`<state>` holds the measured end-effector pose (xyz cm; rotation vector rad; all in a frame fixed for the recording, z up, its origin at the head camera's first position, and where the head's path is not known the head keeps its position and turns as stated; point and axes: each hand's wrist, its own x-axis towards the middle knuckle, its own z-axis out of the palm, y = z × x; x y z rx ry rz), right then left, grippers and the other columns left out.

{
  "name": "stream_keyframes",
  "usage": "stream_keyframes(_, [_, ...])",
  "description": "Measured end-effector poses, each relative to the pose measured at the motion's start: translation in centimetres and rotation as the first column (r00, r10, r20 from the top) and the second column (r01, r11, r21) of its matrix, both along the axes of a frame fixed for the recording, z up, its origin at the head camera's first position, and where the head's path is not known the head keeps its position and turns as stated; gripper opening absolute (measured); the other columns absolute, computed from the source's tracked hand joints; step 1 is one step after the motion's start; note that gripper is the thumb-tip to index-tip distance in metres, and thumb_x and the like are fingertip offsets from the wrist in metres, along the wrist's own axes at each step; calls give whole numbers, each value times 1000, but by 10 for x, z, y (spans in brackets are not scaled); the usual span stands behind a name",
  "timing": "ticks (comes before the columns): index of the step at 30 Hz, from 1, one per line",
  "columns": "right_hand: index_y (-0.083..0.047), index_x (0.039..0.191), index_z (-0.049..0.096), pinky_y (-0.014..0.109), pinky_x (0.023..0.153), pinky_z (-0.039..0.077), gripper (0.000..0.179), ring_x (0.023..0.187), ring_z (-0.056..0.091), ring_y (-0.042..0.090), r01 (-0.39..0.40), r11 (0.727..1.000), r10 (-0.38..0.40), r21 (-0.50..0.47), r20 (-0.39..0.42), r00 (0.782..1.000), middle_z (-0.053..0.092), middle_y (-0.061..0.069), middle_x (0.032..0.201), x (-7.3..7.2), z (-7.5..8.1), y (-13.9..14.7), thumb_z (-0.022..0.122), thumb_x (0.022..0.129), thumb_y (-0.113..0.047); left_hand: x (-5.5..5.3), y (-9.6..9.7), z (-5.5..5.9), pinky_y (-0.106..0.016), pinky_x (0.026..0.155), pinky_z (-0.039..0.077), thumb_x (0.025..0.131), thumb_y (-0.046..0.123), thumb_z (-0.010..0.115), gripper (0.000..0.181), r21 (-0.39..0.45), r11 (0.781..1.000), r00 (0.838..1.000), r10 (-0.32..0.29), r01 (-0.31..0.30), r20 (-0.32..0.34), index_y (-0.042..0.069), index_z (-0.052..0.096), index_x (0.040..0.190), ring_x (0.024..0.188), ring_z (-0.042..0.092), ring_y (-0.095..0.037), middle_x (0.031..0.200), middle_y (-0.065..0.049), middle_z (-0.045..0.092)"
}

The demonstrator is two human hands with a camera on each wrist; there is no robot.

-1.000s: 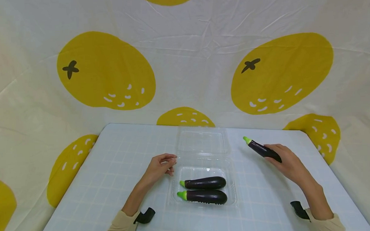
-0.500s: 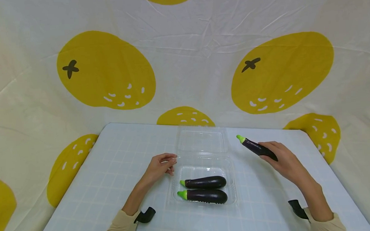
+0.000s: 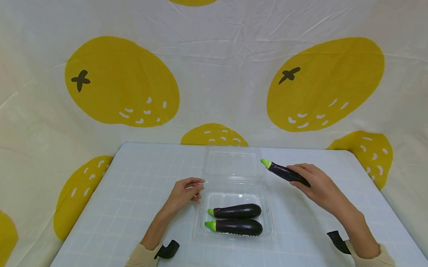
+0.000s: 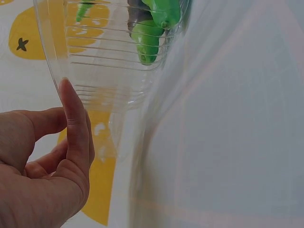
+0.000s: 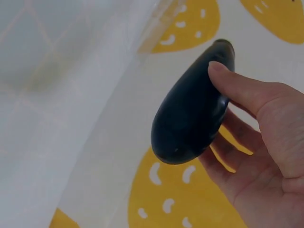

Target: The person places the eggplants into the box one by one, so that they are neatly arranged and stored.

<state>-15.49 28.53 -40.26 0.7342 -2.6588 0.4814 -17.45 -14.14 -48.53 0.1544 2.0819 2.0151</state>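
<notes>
The held eggplant [image 3: 285,174] is gripped by its thick end in the right hand [image 3: 315,185], between thumb and fingers, above the surface [image 3: 147,163] and to the right of the box's lid [image 3: 232,164], its green tip directed toward the lid. Since only one end is gripped, it could be dropped or swung round if the hold were loosened; if it were lowered at this angle, the lid could be snagged by the tip and the box [image 3: 223,198], presumably light, could be shifted. The left hand [image 3: 186,191] is placed at the box's left edge, fingers relaxed and nothing gripped; whether the rim is steadied by it cannot be told. In the box, the far eggplant [image 3: 238,211] and the near eggplant [image 3: 239,227] are laid side by side, green ends to its left; bare floor is left at its back. Nothing is seen in the lid, which is folded back behind the box.
</notes>
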Motion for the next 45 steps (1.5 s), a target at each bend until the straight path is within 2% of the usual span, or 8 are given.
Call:
stream_keyframes(12, [-6, 125, 70, 48, 83, 61, 52, 102, 64, 30, -96, 994, 98, 52, -40, 994, 67, 11, 118, 1, 3, -25, 90, 76, -5, 0, 0, 1, -25, 63, 60, 100, 8, 67, 36, -5, 1000, 1000, 9, -9, 9, -12, 61, 129, 69, 63, -13, 107, -31, 62])
stream_keyframes(23, [-9, 128, 69, 47, 86, 60, 54, 104, 65, 30, -153, 985, 155, 82, -29, 987, 69, 10, 118, 0, 4, -47, 89, 78, -6, 0, 0, 0, -25, 64, 60, 100, 7, 67, 36, -5, 1000, 1000, -2, 2, 3, -13, 60, 129, 70, 64, -14, 109, -32, 62])
stream_keyframes(32, [-8, 125, 70, 45, 84, 60, 51, 102, 65, 28, -239, 967, 245, 93, -64, 967, 69, 9, 117, -2, 2, -62, 89, 78, -5, 0, 0, -3, -26, 64, 61, 100, 10, 68, 36, -17, 1000, 1000, 3, -3, 1, -11, 61, 129, 69, 64, -14, 107, -31, 62])
stream_keyframes(45, [-8, 127, 70, 44, 88, 57, 49, 106, 64, 25, -308, 943, 318, 125, -74, 945, 68, 6, 117, -3, -7, -83, 88, 81, -9, -1, -1, -3, -26, 64, 61, 101, 10, 67, 37, -9, 1000, 1000, 0, -1, -4, -12, 61, 130, 68, 64, -13, 107, -32, 61])
